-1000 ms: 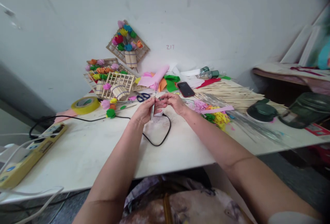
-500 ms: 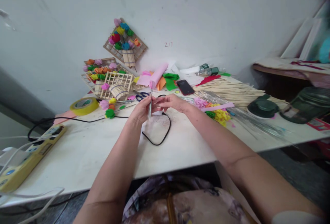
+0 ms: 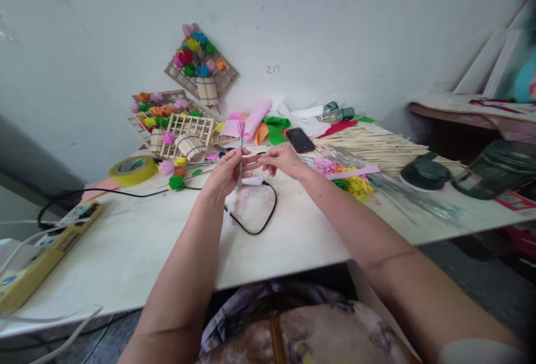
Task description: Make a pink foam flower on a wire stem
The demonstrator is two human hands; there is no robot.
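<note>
Above the white table [image 3: 125, 241], my left hand [image 3: 224, 173] pinches a thin stick [image 3: 239, 167] upright, pink flower [image 3: 240, 128] on top; whether my right hand [image 3: 282, 160] grips anything is unclear. A slack pinch could tip the stick.

The left hand [image 3: 224, 173] is covering the lower part of the thin stem [image 3: 240, 140] it is holding. Whatever the right hand [image 3: 285, 160] is pinching is looking too small to tell. The yellow power strip [image 3: 46, 247] is running off the left edge. The dark container [image 3: 496, 171] far right is showing only as a blur.
</note>
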